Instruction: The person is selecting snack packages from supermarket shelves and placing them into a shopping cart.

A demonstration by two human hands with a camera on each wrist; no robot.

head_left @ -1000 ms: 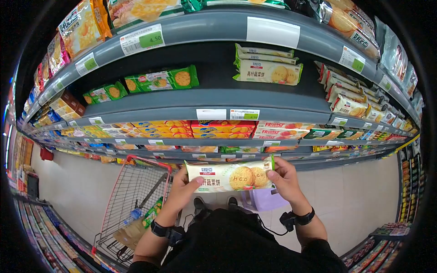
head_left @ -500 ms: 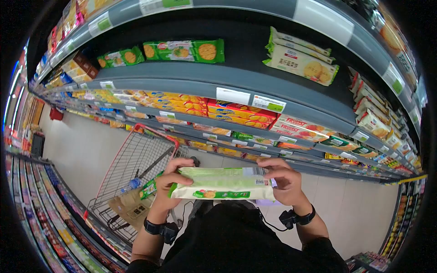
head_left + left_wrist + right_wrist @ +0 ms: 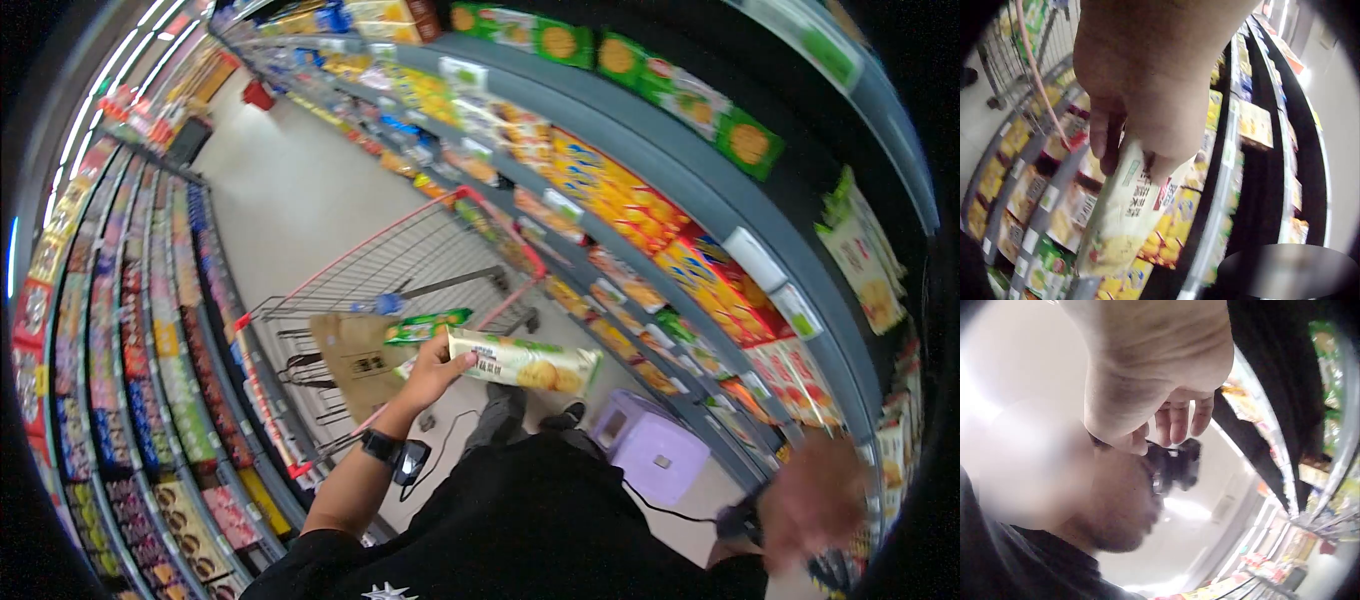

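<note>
The right hand [image 3: 815, 500] has let go and dropped low beside the body, fingers hanging loose and empty. Left of it, the left hand [image 3: 432, 372] alone pinches one end of the long cream-and-green plastic biscuit packet [image 3: 525, 362], carrying it level just beside the red-rimmed wire shopping trolley [image 3: 345, 265], apparently for loading.

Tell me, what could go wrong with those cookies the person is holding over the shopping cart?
The left hand grips the cookie packet by one end only, so the long free end could sag or slip and drop to the floor, perhaps cracking the cookies. The right hand is off to the side, holding nothing, so it could not catch it. The packet also hangs near the shopping cart rim rather than inside it, so letting go here might miss the basket.
</note>
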